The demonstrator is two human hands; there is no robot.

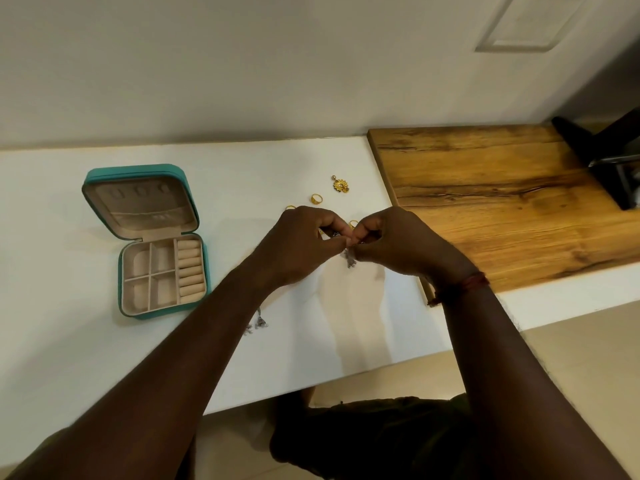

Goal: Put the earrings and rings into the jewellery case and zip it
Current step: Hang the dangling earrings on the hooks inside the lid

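Note:
A teal jewellery case [104, 174] lies open at the left of the white counter, its beige compartments and ring rolls [189, 270] empty. My left hand [298, 244] and my right hand [398, 244] meet fingertip to fingertip above the counter, both pinching a small silver dangling earring [349, 260]. A gold flower earring [341, 184] and a gold ring [317, 199] lie beyond my hands. Two more gold rings [291, 207] [353, 223] peek out past my fingers. Another silver earring [259, 322] lies beside my left forearm.
A wooden board [502, 202] covers the counter's right part, with a black stand [602, 157] at its far right. A white wall rises behind the counter [242, 168]. The counter's front edge runs just before my elbows.

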